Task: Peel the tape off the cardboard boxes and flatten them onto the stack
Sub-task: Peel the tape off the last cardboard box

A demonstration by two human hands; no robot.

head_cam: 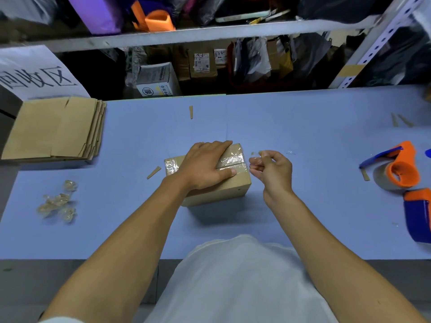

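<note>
Brown corrugated cardboard box [210, 180] is seen at the middle of the blue table [303, 127], closed, its top seam covered by clear, wrinkled tape [232, 157] that glints at both ends. The left hand [205, 165] is laid flat on the box top, fingers straight and close together, thumb along the near side. The right hand [271, 169] is held just beside the box's right end, fingertips pinched on what appears to be a thin clear tape strip. Flattened boxes are stacked [56, 129] at the table's far left corner. Balled tape scraps [58, 202] lie at near left. An orange tape dispenser [396, 170] lies at right. A white sign [35, 73] bearing the characters 回收区 is seen upside down above the stack.
</note>
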